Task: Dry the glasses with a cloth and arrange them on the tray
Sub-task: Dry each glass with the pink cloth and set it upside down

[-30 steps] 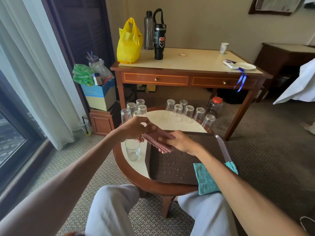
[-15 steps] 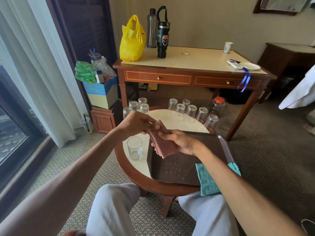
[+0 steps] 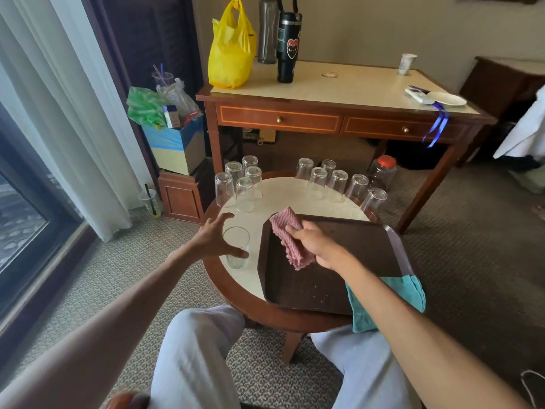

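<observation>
One clear glass [image 3: 236,247] upright near the left edge of the round table [image 3: 244,278], mouth up, empty. Cupped round it from the left, the left hand [image 3: 211,240], fingers splayed wide, thumb crossing in front of the lower wall; contact with the glass impossible to confirm. Just to the right, above the far-left corner of the tray [image 3: 339,290], the right hand [image 3: 315,246], gripping a bunched pink cloth [image 3: 287,237] that sticks out above and below the fist.

Dark brown tray on the right half of the table, its near edge at the table's near edge, small water drops scattered over its floor. Tucked under its near-right corner and hanging off the table edge, a teal cloth [image 3: 407,293].

Along the table's far-left edge, five upturned glasses [image 3: 244,184] standing mouth down in a tight cluster. Along the far-right edge, six more inverted glasses [image 3: 336,181] in a loose curve, the last just beyond the tray's far-right corner.

On the carpet behind the table, a clear jar with a red lid [image 3: 383,172]. Further back, a wooden desk [image 3: 339,87] carrying a bulging yellow bag [image 3: 230,51], a grey bottle [image 3: 267,31], a black tumbler [image 3: 287,48], a paper cup [image 3: 408,64] and a white plate [image 3: 446,99]. Left of the desk, a box [image 3: 177,143] lined in blue plastic, filled with a green bag, a small carton and clear wrappers.
</observation>
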Demonstrator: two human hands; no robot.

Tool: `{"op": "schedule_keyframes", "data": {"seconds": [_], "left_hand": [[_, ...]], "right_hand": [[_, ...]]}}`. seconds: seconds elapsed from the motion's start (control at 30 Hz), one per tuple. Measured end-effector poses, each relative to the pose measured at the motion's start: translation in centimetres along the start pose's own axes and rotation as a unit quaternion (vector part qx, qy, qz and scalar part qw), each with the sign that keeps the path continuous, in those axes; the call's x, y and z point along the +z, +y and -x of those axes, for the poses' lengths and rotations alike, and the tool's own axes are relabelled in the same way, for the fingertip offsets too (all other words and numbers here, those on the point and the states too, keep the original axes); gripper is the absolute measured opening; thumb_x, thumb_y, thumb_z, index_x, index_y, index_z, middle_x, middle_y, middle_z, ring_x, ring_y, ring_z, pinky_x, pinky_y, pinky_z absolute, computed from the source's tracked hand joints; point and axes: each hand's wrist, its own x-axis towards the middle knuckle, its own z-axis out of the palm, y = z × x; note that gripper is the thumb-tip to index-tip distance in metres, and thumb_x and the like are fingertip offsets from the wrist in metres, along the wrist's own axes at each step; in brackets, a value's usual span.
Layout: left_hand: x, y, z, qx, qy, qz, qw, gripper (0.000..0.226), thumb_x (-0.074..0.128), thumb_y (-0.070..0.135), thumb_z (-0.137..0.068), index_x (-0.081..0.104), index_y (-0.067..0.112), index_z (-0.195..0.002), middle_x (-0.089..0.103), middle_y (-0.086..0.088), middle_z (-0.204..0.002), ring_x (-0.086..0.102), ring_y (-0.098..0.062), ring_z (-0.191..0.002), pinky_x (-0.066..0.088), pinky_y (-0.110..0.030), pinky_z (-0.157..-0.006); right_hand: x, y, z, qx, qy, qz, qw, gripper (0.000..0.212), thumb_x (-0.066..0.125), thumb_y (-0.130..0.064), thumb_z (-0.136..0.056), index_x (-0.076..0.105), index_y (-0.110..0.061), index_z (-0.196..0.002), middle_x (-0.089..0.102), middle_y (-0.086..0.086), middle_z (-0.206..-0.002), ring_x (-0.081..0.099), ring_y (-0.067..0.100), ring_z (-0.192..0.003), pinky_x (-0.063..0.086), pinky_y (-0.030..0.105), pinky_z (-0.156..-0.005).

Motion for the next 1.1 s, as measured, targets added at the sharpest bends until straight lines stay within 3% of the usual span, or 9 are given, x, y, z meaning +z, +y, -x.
{"op": "schedule_keyframes", "data": {"seconds": [0.13, 0.23, 0.37, 0.47, 0.63, 0.8, 0.97, 1.1], "left_hand": [[2.6, -1.2, -0.7, -0.011, 0.026, 0.017, 0.999, 0.099, 0.099, 0.033, -0.06, 0.049, 0.015, -0.143, 0.061, -0.009, -0.131, 0.057, -0.026, -0.123, 0.045, -0.032, -0.094], [3.6, -1.9, -1.2, -0.015, 0.059, 0.042, 0.997, 0.074, 0.099, 0.034, -0.06, 0.062, 0.014, -0.12, 0.068, -0.001, -0.115, 0.064, -0.022, -0.108, 0.051, -0.031, -0.09], [4.1, -2.4, -1.4, -0.004, 0.074, 0.07, 0.995, 0.07, 0.099, 0.035, -0.058, 0.062, 0.018, -0.113, 0.069, 0.001, -0.11, 0.066, -0.019, -0.102, 0.053, -0.03, -0.084], [4.4, -2.6, -1.3, -0.014, 0.085, 0.126, 0.988, 0.068, 0.1, 0.032, -0.057, 0.063, 0.019, -0.111, 0.072, 0.002, -0.106, 0.07, -0.019, -0.098, 0.051, -0.022, -0.071], [3.8, -0.6, -0.6, -0.02, 0.121, 0.275, 0.953, 0.07, 0.09, 0.053, -0.047, 0.063, 0.028, -0.106, 0.072, -0.005, -0.099, 0.071, -0.021, -0.091, 0.059, -0.038, -0.081], [1.5, 2.6, 0.2, 0.013, 0.032, 0.458, 0.889, 0.069, 0.091, 0.038, -0.062, 0.066, 0.021, -0.124, 0.074, -0.017, -0.109, 0.076, -0.028, -0.092, 0.061, -0.049, -0.087], [-0.9, 5.7, 0.3, 0.056, -0.004, 0.477, 0.877, 0.06, 0.087, 0.025, -0.077, 0.063, 0.009, -0.129, 0.073, -0.018, -0.115, 0.074, -0.035, -0.101, 0.058, -0.055, -0.093], [-2.8, 8.4, 0.7, 0.085, -0.029, 0.459, 0.884, 0.07, 0.092, 0.029, -0.066, 0.063, 0.012, -0.127, 0.071, -0.016, -0.121, 0.073, -0.032, -0.106, 0.06, -0.045, -0.091]], "right_hand": [[0.1, 0.6, -0.7, 0.02, 0.015, 0.001, 1.0, 0.018, 0.049, -0.017, -0.104, 0.054, -0.005, -0.117, 0.056, 0.007, -0.073, 0.05, 0.014, -0.051, 0.046, 0.025, -0.045], [0.3, 1.0, -1.0, 0.042, -0.016, -0.021, 0.999, 0.014, 0.053, -0.022, -0.102, 0.055, -0.01, -0.109, 0.051, 0.001, -0.067, 0.042, 0.01, -0.048, 0.039, 0.022, -0.043], [0.4, 1.6, -1.1, 0.045, -0.029, -0.066, 0.996, 0.025, 0.06, -0.038, -0.099, 0.057, -0.014, -0.104, 0.046, -0.005, -0.06, 0.039, 0.005, -0.044, 0.034, 0.019, -0.045], [0.5, 1.7, -1.2, 0.04, -0.017, -0.068, 0.997, 0.029, 0.06, -0.037, -0.098, 0.054, -0.011, -0.108, 0.051, -0.005, -0.056, 0.043, 0.007, -0.041, 0.038, 0.02, -0.042], [0.1, 1.0, -0.3, 0.021, -0.002, -0.094, 0.995, 0.016, 0.058, -0.025, -0.101, 0.059, -0.01, -0.105, 0.072, 0.006, -0.073, 0.061, 0.015, -0.047, 0.051, 0.024, -0.044], [-1.4, -0.3, 0.2, 0.006, 0.005, -0.192, 0.981, 0.027, 0.046, -0.033, -0.106, 0.058, -0.013, -0.12, 0.072, 0.006, -0.081, 0.052, 0.01, -0.044, 0.042, 0.019, -0.04], [-2.3, -2.9, 1.5, -0.029, -0.025, -0.298, 0.954, 0.034, 0.036, -0.039, -0.108, 0.057, -0.014, -0.116, 0.053, -0.003, -0.064, 0.039, 0.004, -0.034, 0.029, 0.014, -0.033], [-3.0, -5.9, 3.0, -0.063, -0.064, -0.346, 0.934, 0.034, 0.038, -0.039, -0.107, 0.059, -0.013, -0.103, 0.05, -0.003, -0.058, 0.039, 0.004, -0.03, 0.03, 0.015, -0.029]]}}
